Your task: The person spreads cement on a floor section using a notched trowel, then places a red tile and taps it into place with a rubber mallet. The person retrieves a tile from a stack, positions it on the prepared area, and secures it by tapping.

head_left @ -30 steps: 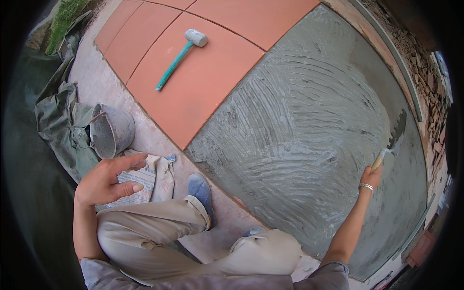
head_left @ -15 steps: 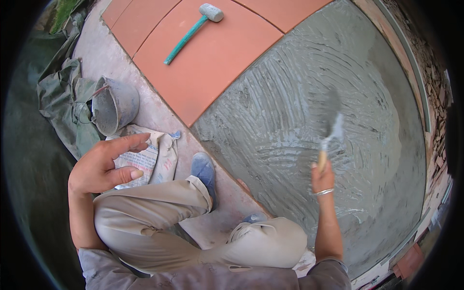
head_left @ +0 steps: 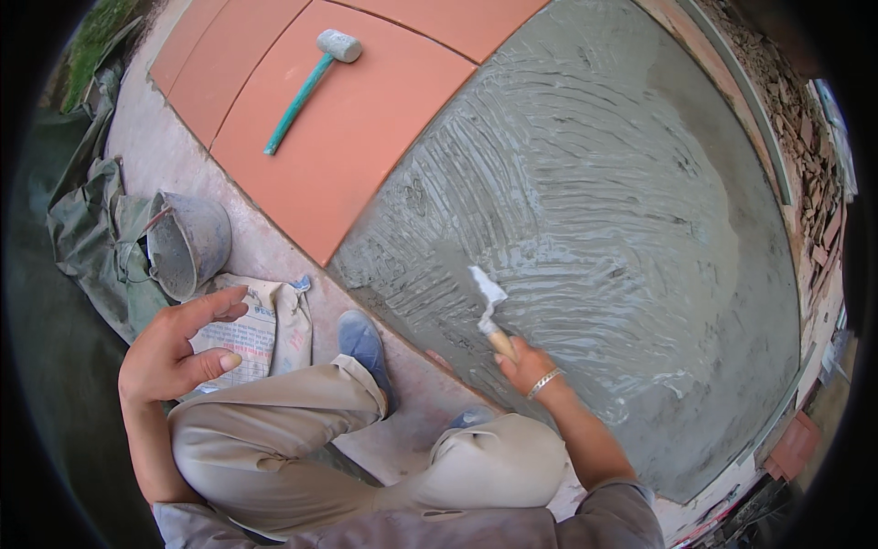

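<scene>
My right hand (head_left: 528,369) is closed around the wooden handle of a trowel (head_left: 490,297). The trowel's blade is over wet grey mortar (head_left: 604,238), whose surface is covered in curved ridges; part of the blade blends into the grey. Over my bent knee hangs my left hand (head_left: 183,348), with its fingers apart and nothing in them. Below that hand lies a printed paper sack (head_left: 291,320). Large orange tiles (head_left: 366,119) border the mortar at the upper left. On one tile rests a mallet (head_left: 311,87) with a green handle and a pale grey head.
A dirty bucket (head_left: 203,240) lies tilted at the left beside a crumpled dark green tarp (head_left: 82,229). A pale concrete strip (head_left: 265,233) runs along the tiles and mortar. Broken rubble (head_left: 809,156) lines the far right, behind a long edging strip (head_left: 745,82).
My right hand has swept the trowel leftward across the mortar, toward my knees. My left hand keeps its pose. The whole view has shifted a little.
</scene>
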